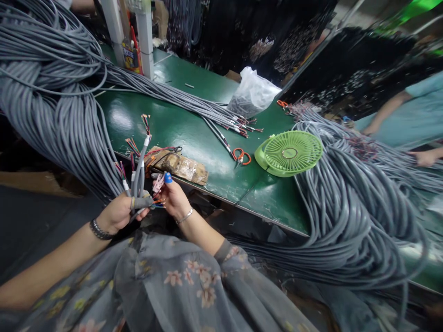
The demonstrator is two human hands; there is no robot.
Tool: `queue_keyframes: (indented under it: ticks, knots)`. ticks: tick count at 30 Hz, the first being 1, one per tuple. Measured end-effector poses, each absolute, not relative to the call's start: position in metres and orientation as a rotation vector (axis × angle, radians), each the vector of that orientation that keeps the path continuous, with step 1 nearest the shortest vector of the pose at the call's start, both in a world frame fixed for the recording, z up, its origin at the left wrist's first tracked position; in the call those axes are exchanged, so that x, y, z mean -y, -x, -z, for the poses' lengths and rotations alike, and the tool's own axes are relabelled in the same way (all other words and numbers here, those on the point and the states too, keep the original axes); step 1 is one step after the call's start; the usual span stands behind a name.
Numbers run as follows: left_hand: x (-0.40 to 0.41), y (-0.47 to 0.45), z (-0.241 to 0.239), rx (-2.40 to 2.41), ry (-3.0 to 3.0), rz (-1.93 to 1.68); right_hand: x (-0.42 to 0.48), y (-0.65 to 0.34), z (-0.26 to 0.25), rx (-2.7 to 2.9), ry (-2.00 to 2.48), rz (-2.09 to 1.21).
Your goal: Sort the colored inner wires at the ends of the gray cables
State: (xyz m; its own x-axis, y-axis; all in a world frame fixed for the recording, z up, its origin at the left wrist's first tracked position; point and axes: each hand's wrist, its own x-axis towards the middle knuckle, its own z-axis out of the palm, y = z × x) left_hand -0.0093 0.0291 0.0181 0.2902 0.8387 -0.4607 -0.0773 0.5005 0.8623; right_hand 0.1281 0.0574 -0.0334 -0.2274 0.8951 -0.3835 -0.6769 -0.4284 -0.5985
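Observation:
My left hand is closed round a small bunch of grey cables held upright, their stripped ends showing coloured wires at the top. A taped finger guard sits on one finger. My right hand, with a blue fingertip cover, pinches the thin coloured wire ends beside that bunch. Both hands hover just in front of the near edge of the green table.
A huge bundle of grey cables drapes over the table's left; another heap lies right. A green fan, orange-handled scissors, a taped block and a plastic bag rest on the table. Another person's arms work far right.

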Motion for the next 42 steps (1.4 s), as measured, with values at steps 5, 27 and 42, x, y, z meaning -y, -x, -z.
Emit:
queue_keyframes:
  ticks: [5, 27, 42]
  knots:
    - [-0.029, 0.009, -0.009, -1.096, -0.909, -0.676, -0.059, -0.124, 0.034, 0.351, 0.874, -1.799]
    - [-0.01, 0.004, -0.01, -1.164, -0.897, -0.987, -0.05, -0.129, 0.023, 0.384, 0.867, -1.845]
    - [-0.017, 0.002, -0.005, -1.146, -0.903, -0.952, -0.06, -0.124, 0.033, 0.33, 0.876, -1.832]
